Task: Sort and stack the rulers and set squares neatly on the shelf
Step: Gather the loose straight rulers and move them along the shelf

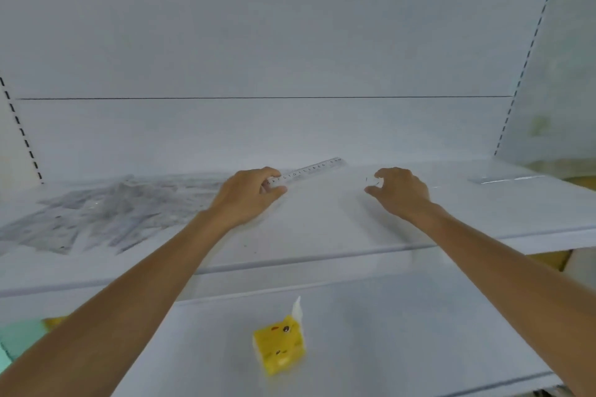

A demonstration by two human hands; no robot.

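While the left hand (248, 200) pinches the near end of a clear ruler (309, 169) between its thumb and curled fingers, the ruler sits low over the white shelf (322, 235) with its far end angled off to the right toward the back panel (290, 42). Black numbers run along its edge. Whether it lies flat on the board or is lifted a little cannot be told. To the right of the ruler, and apart from it, the right hand (401, 195) hovers over the same shelf with its fingers curled and its thumb and forefinger drawn close together. A small glassy glint shows between them, but I cannot tell whether they pinch anything. Left of the ruler, a heap of clear rulers and set squares (106, 213) lies jumbled and overlapping on the shelf, its edge reaching near the left wrist. Well to the right of the ruler, beyond the right hand, a flat clear piece (503, 179) lies near the shelf's end, too faint to name as ruler or set square. Below the ruler, on the lower shelf (387, 332), stands a yellow tissue pack (280, 346) with a cartoon face and a white tissue sticking up. Far down to the left of the ruler, a pale green thing (19, 340) shows at the frame's edge, partly hidden by the left forearm.
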